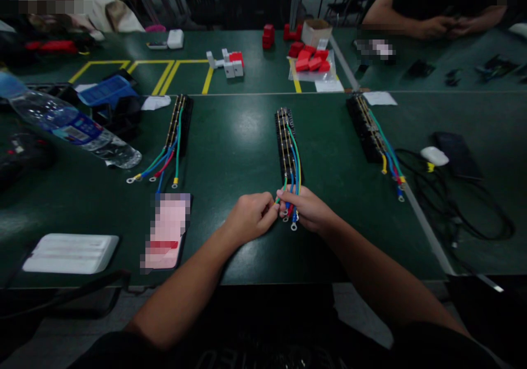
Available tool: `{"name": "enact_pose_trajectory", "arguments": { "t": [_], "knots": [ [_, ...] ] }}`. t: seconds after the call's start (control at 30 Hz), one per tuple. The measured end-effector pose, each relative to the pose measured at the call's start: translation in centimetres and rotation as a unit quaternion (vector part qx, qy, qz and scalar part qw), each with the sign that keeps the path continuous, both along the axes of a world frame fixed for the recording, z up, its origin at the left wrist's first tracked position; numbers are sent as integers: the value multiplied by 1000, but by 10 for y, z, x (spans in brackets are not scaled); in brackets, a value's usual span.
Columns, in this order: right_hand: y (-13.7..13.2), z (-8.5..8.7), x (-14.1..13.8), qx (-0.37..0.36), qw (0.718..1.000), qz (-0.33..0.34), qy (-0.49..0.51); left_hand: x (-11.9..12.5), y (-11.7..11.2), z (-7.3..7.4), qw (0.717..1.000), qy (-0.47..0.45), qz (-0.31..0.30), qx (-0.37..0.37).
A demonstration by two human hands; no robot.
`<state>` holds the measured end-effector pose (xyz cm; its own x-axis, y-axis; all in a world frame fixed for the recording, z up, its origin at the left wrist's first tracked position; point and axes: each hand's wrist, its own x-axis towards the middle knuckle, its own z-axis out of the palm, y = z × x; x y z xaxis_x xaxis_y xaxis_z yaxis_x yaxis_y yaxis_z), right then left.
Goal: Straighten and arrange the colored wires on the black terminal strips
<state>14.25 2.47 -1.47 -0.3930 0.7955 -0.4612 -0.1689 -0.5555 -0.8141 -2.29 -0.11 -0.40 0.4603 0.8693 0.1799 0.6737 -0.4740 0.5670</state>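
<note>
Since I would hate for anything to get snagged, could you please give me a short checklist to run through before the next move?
1. Left hand at the loose end of a green wire: ok, fingertips are on it.
2. Right hand around the other wires: ok, their ring ends hang below the fingers.
3. Middle block on the table: ok.
4. Green wire's tip in sight: not ok, the fingers cover it.
5. Phone clear of the left forearm: cannot tell, they nearly meet in this view.
6. Bottle away from both hands: ok.
</note>
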Motion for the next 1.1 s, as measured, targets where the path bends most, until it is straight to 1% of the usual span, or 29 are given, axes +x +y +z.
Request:
{"name": "enact_pose_trajectory", "arguments": {
  "t": [0.23,0.43,0.57,0.77,1.1],
  "knots": [
    [0,-1,1,9,1000,-1,1,1,1,2,999,31,-10,-5],
    [0,-3,1,9,1000,0,6,0,0,2,1000,-16,7,0],
    [0,-3,1,12,1000,4,11,1,-1,2,1000,-23,8,-3],
    [0,-1,1,2,1000,-2,1,1,0,3,1000,6,2,-13],
    [0,-2,0,-2,1000,-8,8,1,1,1,999,48,-7,2]
  ]
}}
